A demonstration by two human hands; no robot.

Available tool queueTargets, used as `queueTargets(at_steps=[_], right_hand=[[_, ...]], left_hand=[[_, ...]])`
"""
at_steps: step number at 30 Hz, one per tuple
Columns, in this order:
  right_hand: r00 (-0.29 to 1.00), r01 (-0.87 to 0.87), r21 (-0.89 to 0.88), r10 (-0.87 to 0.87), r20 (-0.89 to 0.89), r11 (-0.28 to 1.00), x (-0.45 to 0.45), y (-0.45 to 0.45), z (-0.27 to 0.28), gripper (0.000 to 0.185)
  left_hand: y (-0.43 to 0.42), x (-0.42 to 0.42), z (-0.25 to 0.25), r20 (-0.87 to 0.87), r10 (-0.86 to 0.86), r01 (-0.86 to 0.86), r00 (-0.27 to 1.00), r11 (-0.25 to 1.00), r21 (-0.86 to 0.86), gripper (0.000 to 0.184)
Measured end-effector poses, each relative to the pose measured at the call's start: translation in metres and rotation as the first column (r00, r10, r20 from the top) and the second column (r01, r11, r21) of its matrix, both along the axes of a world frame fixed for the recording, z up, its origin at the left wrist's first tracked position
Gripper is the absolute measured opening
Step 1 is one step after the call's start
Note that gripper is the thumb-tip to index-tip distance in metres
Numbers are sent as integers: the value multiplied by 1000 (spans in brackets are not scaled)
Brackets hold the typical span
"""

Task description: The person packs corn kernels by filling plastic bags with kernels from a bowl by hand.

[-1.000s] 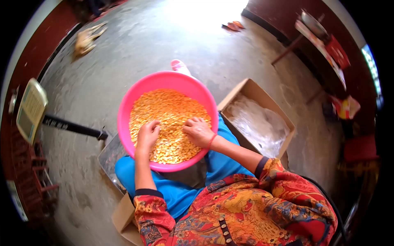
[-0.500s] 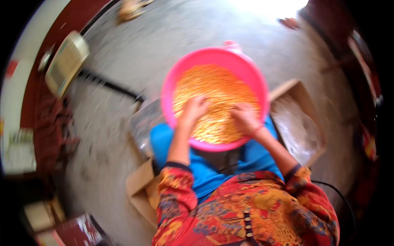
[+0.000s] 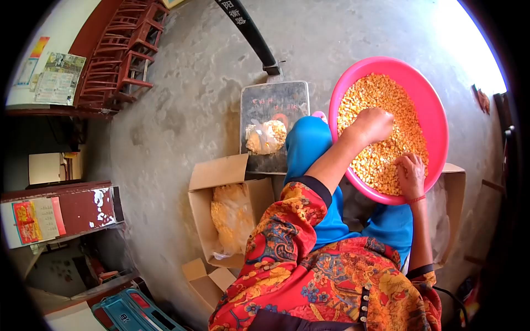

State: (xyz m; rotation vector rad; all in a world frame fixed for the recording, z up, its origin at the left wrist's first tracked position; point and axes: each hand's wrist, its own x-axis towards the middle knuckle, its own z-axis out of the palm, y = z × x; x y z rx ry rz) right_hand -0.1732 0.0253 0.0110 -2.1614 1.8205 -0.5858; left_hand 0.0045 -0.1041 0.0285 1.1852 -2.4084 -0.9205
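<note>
Pink basin (image 3: 437, 118) w/ yellow kernels (image 3: 378, 165).
L hand (image 3: 374, 124): fingers curled, can't tell if gripping; R hand (image 3: 412, 173): fingers half-open, touching kernels, wrist over rim.

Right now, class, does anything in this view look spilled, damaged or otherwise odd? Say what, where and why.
The dark red panel at far left has ragged white patches, as if its surface has peeled. No spill shows: the yellow kernels lie inside the pink basin, with none visible on the floor.
</note>
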Motion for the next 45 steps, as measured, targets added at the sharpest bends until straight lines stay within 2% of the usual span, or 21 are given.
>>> queueTargets(at_steps=[5,7,9,12,13,15,17,19,20,21,22,23,25,26,27,29,31,33,35,39,45], right_hand=[[1000,-5,-9,5,10,1000,2,-1,3,11],[1000,-1,-21,2,18,1000,1,0,4,10],[999,16,-18,-15,34,1000,0,1,3,10],[999,20,-35,-19,44,999,-1,1,3,10],[998,15,-42,-12,54,999,-2,1,2,10],[997,32,-44,-29,67,999,-3,1,1,10],[997,31,-57,-27,68,998,-2,1,1,9],[997,28,-43,-25,74,999,-4,1,-3,9],[997,16,-30,-14,70,999,-5,0,-4,8],[997,26,-38,-23,69,999,-6,0,-4,8],[997,21,-50,-18,74,999,-6,0,-5,8],[997,15,-61,-10,80,998,-6,0,-5,8],[996,24,-74,-17,86,997,-5,1,-4,9],[995,27,-78,-19,102,997,-5,1,-3,8],[993,31,-80,-21,119,996,-5,1,-2,8],[991,36,-82,-25,130,996,-6,3,-4,7],[990,39,-99,-25,140,994,-6,-1,-4,7],[989,33,-88,-20,144,996,-7,1,-5,6],[990,40,-92,-28,135,995,-5,1,-7,5],[990,56,-111,-41,135,992,-9,2,-10,6],[979,117,-109,-97,178,987,-10,5,-9,10]], left_hand=[[-7,13,18,-133,70,-78,989,995,-56,24],[-11,32,27,-498,171,-290,850,942,-171,24],[-19,63,42,-583,254,-405,772,903,-143,33],[-18,130,48,-692,498,-708,523,706,-27,44],[-11,153,45,-671,611,-790,419,610,63,46],[0,206,6,-648,692,-909,317,418,1,58],[20,253,-49,-470,849,-967,243,250,-47,77],[38,273,-97,-342,932,-988,123,148,48,93],[44,284,-119,-190,968,-983,163,176,54,97],[47,300,-162,-146,973,-966,177,200,166,88],[49,313,-194,-140,956,-933,256,283,225,59],[50,314,-198,-147,955,-931,259,287,224,59],[53,314,-199,-363,932,-775,-7,225,591,28],[52,311,-186,-417,908,-793,35,279,542,14],[51,311,-172,-419,907,-794,37,281,539,14],[53,318,-144,-466,878,-666,-113,281,691,12],[53,327,-116,-464,875,-655,-139,270,705,10],[49,331,-80,-582,809,-668,-81,389,634,12],[41,323,-23,-577,816,-718,-15,393,574,14],[34,269,93,-745,640,-675,186,634,376,17],[42,180,206,-911,355,-458,209,859,229,23]])
